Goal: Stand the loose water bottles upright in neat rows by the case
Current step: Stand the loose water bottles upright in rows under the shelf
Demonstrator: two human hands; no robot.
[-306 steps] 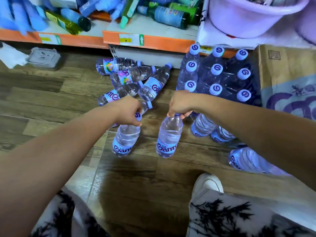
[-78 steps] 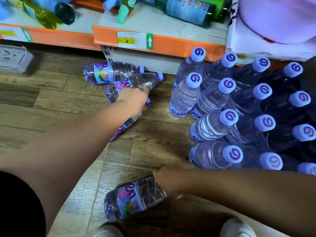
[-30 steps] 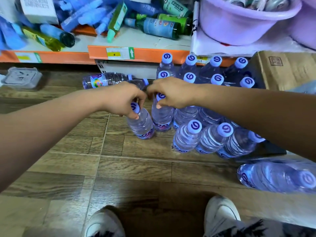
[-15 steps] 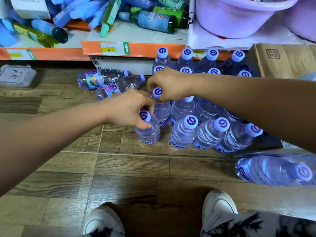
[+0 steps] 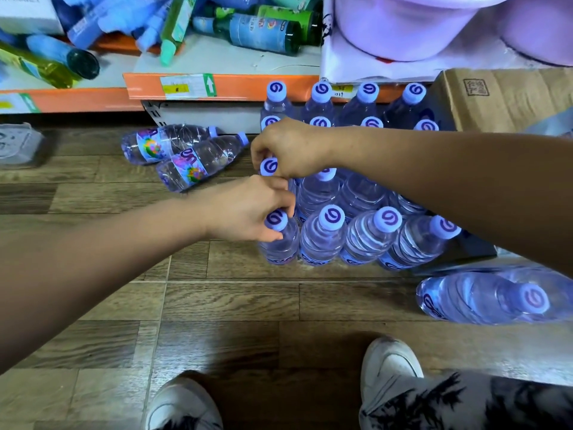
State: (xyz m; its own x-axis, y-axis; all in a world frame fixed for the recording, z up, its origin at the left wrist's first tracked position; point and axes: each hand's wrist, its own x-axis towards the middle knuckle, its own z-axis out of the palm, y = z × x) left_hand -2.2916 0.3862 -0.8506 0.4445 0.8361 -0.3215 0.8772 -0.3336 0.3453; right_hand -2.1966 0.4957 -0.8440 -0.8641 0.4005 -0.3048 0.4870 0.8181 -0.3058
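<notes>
Clear water bottles with pale purple caps stand in rows [image 5: 369, 237] on the wood floor below the shelf. My left hand [image 5: 248, 209] grips the neck of the front-left upright bottle [image 5: 280, 240], set beside the front row. My right hand [image 5: 288, 147] pinches the cap of the bottle behind it [image 5: 269, 166], whose body is mostly hidden. Two bottles [image 5: 186, 153] still lie on their sides to the left. A plastic-wrapped pack of bottles [image 5: 496, 297] lies at the right.
An orange-edged shelf [image 5: 217, 85] with jumbled bottles runs along the back. A cardboard box [image 5: 508, 97] sits at the right, purple basins [image 5: 418, 23] above it. A grey tray [image 5: 18, 144] lies far left. My white shoes [image 5: 389, 364] are at the bottom.
Both hands shifted right with their bottles: the left-hand bottle now stands against the front row and the right-hand bottle sits in the row behind it.
</notes>
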